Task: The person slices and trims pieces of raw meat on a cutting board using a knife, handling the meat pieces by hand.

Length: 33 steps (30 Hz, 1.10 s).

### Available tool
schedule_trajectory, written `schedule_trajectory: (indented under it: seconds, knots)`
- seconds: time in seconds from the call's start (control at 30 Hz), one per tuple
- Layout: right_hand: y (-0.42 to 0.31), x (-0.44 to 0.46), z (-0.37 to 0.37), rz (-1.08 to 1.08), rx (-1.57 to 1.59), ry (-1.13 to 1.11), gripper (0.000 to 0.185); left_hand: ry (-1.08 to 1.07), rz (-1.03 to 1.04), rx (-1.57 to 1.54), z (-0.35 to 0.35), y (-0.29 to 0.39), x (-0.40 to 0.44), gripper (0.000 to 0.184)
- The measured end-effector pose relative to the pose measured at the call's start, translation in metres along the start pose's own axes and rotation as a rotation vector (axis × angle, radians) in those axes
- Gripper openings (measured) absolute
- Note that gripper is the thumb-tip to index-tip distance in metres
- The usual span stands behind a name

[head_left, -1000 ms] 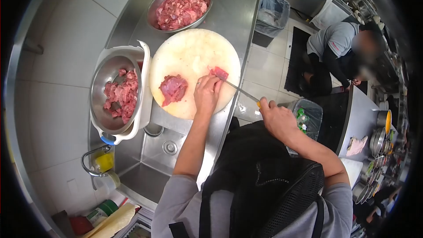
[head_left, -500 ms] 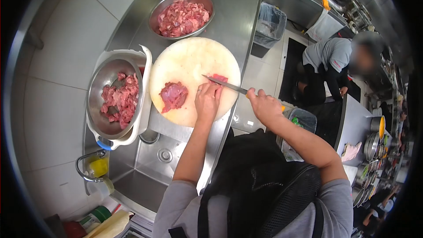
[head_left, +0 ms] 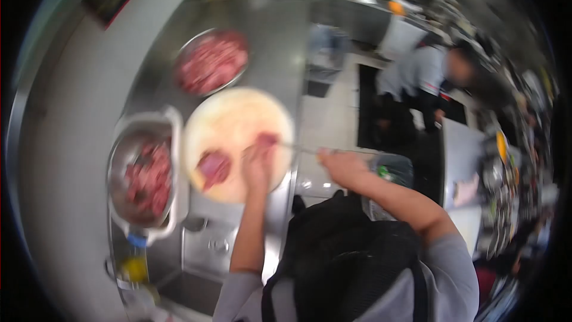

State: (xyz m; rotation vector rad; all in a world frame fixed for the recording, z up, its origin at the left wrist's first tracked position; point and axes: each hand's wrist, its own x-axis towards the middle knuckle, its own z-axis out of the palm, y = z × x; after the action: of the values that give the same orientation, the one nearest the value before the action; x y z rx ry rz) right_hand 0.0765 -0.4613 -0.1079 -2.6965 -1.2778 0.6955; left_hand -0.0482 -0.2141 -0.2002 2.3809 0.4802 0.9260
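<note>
On a round cutting board (head_left: 241, 107), my left hand (head_left: 257, 167) rests with its fingers closed against a small piece of raw meat (head_left: 267, 139) near the right edge. My right hand (head_left: 345, 170) grips the handle of a knife (head_left: 300, 147), whose blurred blade points left and reaches that piece. Whether the edge is touching the meat is too smeared to tell. A larger lump of raw meat (head_left: 214, 167) lies on the board to the left of my left hand.
A metal bowl of cut meat (head_left: 213, 59) stands beyond the board. Left of it, another metal bowl (head_left: 119, 194) with meat sits in a white basin (head_left: 177, 173). A sink (head_left: 232, 265) is nearer me. A co-worker (head_left: 411, 80) bends down at the right, past a lined bin (head_left: 328, 48).
My view has swung, so the board and bowls appear lower and further left. The knife has slid back to the right relative to the meat. My left hand stays at the small piece.
</note>
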Motion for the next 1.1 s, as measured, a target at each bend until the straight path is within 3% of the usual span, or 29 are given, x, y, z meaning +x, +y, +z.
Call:
schedule_trajectory:
  seconds: [0.03,0.07,0.1,0.13,0.17,0.27,0.33,0.37,0.43,0.53,0.97,1.1]
  knots:
    - [-0.006,0.011,0.012,0.035,0.047,0.029,0.027,-0.037,-0.018,0.01,-0.002,0.001,0.003,0.013]
    - [-0.009,0.017,0.008,-0.021,0.043,0.056,0.027,0.101,0.05,-0.13,0.02,-0.008,0.002,0.007]
    - [-0.018,0.013,-0.008,-0.062,0.001,0.065,0.027,0.083,-0.047,-0.259,0.015,0.004,0.003,0.01]
    - [-0.014,0.018,-0.012,-0.097,0.089,-0.02,0.026,-0.051,0.026,-0.065,0.002,0.002,0.007,0.008]
    - [-0.013,0.024,-0.012,-0.064,0.077,-0.054,0.03,0.039,0.133,-0.048,0.009,-0.006,0.006,0.011]
    - [-0.006,0.012,-0.031,-0.017,0.104,-0.023,0.041,-0.119,0.058,-0.014,-0.013,0.02,0.007,0.016]
    - [-0.005,0.012,-0.031,-0.061,0.191,-0.081,0.042,-0.267,-0.145,0.017,-0.017,0.017,0.01,0.02]
    - [-0.002,0.01,-0.028,-0.053,0.279,-0.05,0.043,-0.275,-0.124,0.012,-0.011,0.019,0.016,0.02]
    - [-0.002,0.006,-0.025,-0.058,0.311,-0.035,0.044,-0.064,0.088,0.012,-0.008,0.016,0.016,0.022]
    - [0.004,0.007,-0.022,-0.052,0.356,-0.037,0.044,-0.21,0.151,0.037,-0.005,0.004,0.018,0.024]
    - [0.018,0.003,-0.028,-0.052,0.496,0.154,0.044,-0.291,0.149,0.12,-0.008,0.012,0.027,0.025]
    - [0.019,-0.013,-0.025,-0.026,0.442,0.112,0.041,-0.227,0.166,0.202,-0.005,0.012,0.016,0.028]
